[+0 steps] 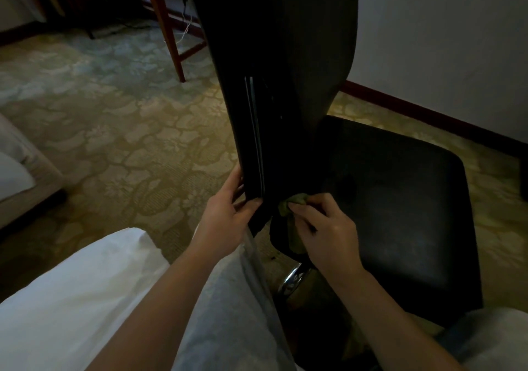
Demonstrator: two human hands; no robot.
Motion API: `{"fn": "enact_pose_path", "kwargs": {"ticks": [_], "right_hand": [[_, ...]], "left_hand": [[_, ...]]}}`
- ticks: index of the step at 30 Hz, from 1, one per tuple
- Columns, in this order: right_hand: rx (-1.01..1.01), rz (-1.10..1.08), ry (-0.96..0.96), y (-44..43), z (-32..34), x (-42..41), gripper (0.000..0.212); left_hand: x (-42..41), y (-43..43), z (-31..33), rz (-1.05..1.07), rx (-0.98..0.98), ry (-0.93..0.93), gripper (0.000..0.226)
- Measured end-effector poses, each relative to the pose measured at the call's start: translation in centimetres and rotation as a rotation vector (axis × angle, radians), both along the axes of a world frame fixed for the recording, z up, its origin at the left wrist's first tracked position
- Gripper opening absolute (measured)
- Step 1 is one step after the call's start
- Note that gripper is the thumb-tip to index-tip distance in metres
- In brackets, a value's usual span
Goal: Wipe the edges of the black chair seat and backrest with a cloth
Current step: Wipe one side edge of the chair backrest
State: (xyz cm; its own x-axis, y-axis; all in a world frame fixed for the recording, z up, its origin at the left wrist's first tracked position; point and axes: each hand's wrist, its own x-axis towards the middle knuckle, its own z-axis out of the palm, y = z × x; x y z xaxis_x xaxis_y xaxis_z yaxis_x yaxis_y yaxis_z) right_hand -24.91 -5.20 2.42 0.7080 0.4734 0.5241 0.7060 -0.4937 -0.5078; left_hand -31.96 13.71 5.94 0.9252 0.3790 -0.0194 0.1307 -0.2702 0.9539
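The black chair's tall backrest (285, 56) rises through the middle of the view, seen from its left side. Its black seat (400, 205) spreads out to the right. My left hand (228, 210) grips the lower edge of the backrest, thumb on the near face and fingers round the far side. My right hand (323, 227) pinches a bunched olive-green cloth (294, 202) against the spot where backrest and seat join. Part of the cloth hangs below my fingers.
A chrome chair post (294, 279) shows under the seat. Patterned carpet (120, 130) covers the floor. A wooden table leg (168, 27) stands behind, with a white cable at the wall. White bedding (71, 299) lies at the lower left. A wall with dark skirting (428, 113) runs on the right.
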Motion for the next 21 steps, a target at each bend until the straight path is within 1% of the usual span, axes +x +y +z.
{"fn": "enact_pose_path", "kwargs": {"ticks": [2, 4, 7, 12, 15, 18, 21], "right_hand": [[-0.104, -0.001, 0.032, 0.1, -0.7, -0.3, 0.025], [-0.159, -0.018, 0.075, -0.1, -1.4, -0.7, 0.025], [-0.124, -0.047, 0.08, -0.7, -1.6, -1.1, 0.027], [0.028, -0.047, -0.04, -0.7, 0.6, -1.1, 0.024], [0.068, -0.046, -0.073, -0.2, 0.9, -0.6, 0.022], [0.05, -0.041, -0.051, -0.2, -0.1, -0.6, 0.022], [-0.05, -0.042, 0.014, -0.3, -1.6, -0.9, 0.024]], "left_hand": [[0.1, 0.0, -0.2, 0.011, -0.007, 0.003, 0.064], [0.0, -0.1, -0.4, 0.02, -0.021, 0.002, 0.064], [0.1, -0.1, -0.5, 0.02, -0.024, 0.0, 0.064], [0.2, -0.2, -0.4, 0.032, -0.013, -0.004, 0.067], [0.2, -0.1, -0.3, 0.028, -0.009, 0.005, 0.067], [0.2, -0.2, -0.4, 0.029, -0.02, -0.004, 0.067], [0.2, -0.2, -0.6, 0.035, -0.028, -0.016, 0.067]]}}
